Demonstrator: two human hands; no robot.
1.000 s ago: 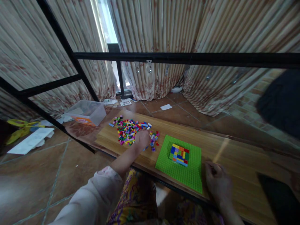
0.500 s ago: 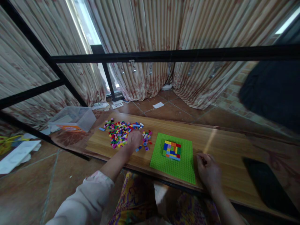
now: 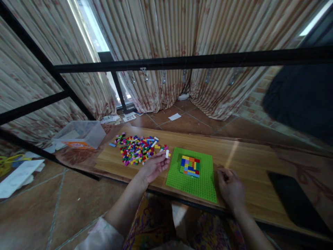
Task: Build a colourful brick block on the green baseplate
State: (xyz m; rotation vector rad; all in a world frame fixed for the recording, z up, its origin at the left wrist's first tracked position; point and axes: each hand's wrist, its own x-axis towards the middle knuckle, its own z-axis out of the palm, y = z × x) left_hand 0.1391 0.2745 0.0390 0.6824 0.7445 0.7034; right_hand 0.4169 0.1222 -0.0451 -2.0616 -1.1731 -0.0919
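Observation:
Between the fingertips of my left hand (image 3: 153, 167) is a small white toy brick (image 3: 167, 153), held just left of the green baseplate (image 3: 192, 189). On that plate sits a block of multicoloured bricks (image 3: 190, 166) fitted together. A heap of loose toy bricks (image 3: 136, 147) spreads out behind my left hand. My right hand (image 3: 231, 187) rests on the wooden board by the plate's right edge, its fingers curled in; whatever they hold, if anything, is hidden.
A clear plastic box (image 3: 83, 133) with an orange label stands at the far left. A dark flat object (image 3: 293, 198) lies on the right of the wooden board (image 3: 234, 152). Black metal bars (image 3: 182, 60) cross behind, before striped curtains.
My left hand has drawn back from the brick heap toward the baseplate, turned palm up, with a white brick now showing in its fingers. My right hand stays in place.

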